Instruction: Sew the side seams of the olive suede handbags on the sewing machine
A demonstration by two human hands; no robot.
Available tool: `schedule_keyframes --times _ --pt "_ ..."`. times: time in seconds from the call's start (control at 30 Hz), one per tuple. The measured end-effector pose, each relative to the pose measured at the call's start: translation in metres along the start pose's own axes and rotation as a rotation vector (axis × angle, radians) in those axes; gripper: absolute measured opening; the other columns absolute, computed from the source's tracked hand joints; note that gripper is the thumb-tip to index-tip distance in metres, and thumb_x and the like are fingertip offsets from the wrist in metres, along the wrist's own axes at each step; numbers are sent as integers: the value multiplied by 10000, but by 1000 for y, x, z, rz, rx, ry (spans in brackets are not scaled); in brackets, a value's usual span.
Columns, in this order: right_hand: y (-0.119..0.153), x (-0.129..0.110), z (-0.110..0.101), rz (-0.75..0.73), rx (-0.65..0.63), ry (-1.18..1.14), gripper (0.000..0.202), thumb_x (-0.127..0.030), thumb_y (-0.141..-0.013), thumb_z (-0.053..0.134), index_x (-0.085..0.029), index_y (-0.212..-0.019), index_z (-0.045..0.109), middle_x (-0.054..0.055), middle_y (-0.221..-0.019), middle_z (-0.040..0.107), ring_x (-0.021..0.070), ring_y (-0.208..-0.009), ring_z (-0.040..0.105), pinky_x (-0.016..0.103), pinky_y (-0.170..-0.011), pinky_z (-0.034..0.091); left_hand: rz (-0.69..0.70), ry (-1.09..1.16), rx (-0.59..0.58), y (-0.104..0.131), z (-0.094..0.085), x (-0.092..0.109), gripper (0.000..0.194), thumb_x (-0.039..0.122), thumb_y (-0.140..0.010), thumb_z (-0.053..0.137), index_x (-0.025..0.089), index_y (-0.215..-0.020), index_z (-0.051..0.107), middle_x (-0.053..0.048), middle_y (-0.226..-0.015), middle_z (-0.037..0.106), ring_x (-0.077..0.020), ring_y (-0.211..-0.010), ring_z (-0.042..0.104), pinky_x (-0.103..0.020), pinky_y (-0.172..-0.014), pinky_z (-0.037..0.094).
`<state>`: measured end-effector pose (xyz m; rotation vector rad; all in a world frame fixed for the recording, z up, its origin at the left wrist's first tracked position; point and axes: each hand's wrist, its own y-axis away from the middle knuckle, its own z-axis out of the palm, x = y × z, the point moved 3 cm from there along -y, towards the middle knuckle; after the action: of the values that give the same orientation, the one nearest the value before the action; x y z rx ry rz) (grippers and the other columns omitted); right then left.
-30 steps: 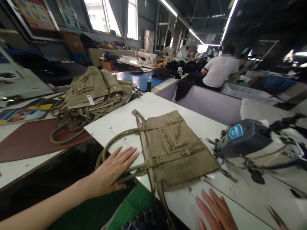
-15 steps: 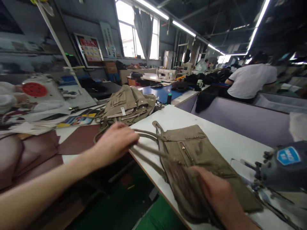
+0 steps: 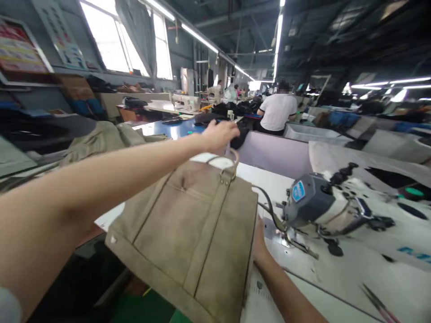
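An olive fabric bag piece with stitched straps and a handle loop stands tilted over the white table. Just above the loop is my left hand, its arm reaching across the piece; its fingers are blurred, and whether they hold anything does not show. At the piece's right edge is my right hand, mostly hidden behind the fabric, its fingers out of sight. A dark strap runs from the piece's right side toward the sewing machine.
Scissors or tweezers lie at the lower right of the table. More olive pieces are heaped at the left. A purple-grey panel borders the table's far side. A person in a white shirt is farther back.
The view has turned right, bringing more of the sewing machine into sight. The olive piece has been lifted and turned, showing a broad panel. My left hand has moved from the thin straps to above the loop.
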<state>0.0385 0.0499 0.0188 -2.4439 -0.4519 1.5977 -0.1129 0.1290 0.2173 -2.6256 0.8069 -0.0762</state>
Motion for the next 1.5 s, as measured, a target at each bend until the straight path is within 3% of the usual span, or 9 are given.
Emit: schedule_keyframes --times 0.13,0.3,0.53,0.77,1.03,1.13,1.27,1.37,1.5 --pt "23 33 -13 47 -32 33 220 -283 -855 501 -166 -927 673 100 -873 741 280 -814 684 368 -709 553 294 209 -217 71 104 80 284 356 -888 622 167 -1099 593 -29 -1066 676 -161 -1008 630 -272 -977 459" --pt "29 42 -23 71 -98 82 245 -126 -744 522 -146 -952 649 119 -916 730 285 -877 677 390 -798 534 60 444 -294 113 148 111 654 543 -805 665 200 -1317 449 -116 -1305 543 -294 -1181 515 -470 -1036 385" --pt "30 40 -19 141 -98 139 188 -114 -831 467 -161 -959 596 133 -944 719 273 -869 681 344 -747 514 -74 648 -468 92 159 99 456 580 -899 519 268 -1222 440 -62 -1279 579 -261 -1258 487 -621 -1150 23" --pt "39 44 -21 218 -110 175 243 -72 -750 538 -175 -967 500 55 -748 681 226 -688 656 275 -597 448 7 415 -408 91 165 96 389 450 -823 612 232 -1135 533 -82 -1156 599 -293 -1119 540 -559 -999 316" --pt "42 37 -20 220 -85 162 247 -98 -739 520 -192 -966 493 -57 -553 510 192 -520 543 264 -503 336 -108 327 -254 91 167 109 205 152 -667 534 199 -856 469 -59 -911 588 -250 -957 565 -562 -1083 261" --pt "45 33 -21 216 -90 158 246 -127 -732 559 -207 -957 500 -50 -581 524 193 -536 550 261 -495 327 -22 332 -191 94 151 97 203 100 -634 467 204 -806 439 -62 -838 568 -240 -882 550 -420 -924 406" --pt "49 31 -23 240 -84 152 290 -127 -736 566 -219 -993 471 -88 -530 481 185 -511 549 243 -483 311 87 341 -117 102 105 54 167 94 -622 426 204 -748 440 -33 -706 502 -224 -728 499 -375 -749 376" --pt "49 32 -21 257 -87 141 277 -133 -748 570 -228 -977 447 -117 -486 430 171 -470 522 233 -477 301 279 399 -302 116 94 44 105 140 -741 437 197 -760 524 -13 -701 530 -201 -710 491 -365 -745 339" --pt "45 33 -21 268 -78 145 311 -143 -719 622 -224 -955 437 -113 -519 446 162 -491 514 237 -502 324 147 440 -450 125 136 59 353 435 -927 450 174 -740 598 -22 -716 576 -206 -751 507 -361 -749 340"
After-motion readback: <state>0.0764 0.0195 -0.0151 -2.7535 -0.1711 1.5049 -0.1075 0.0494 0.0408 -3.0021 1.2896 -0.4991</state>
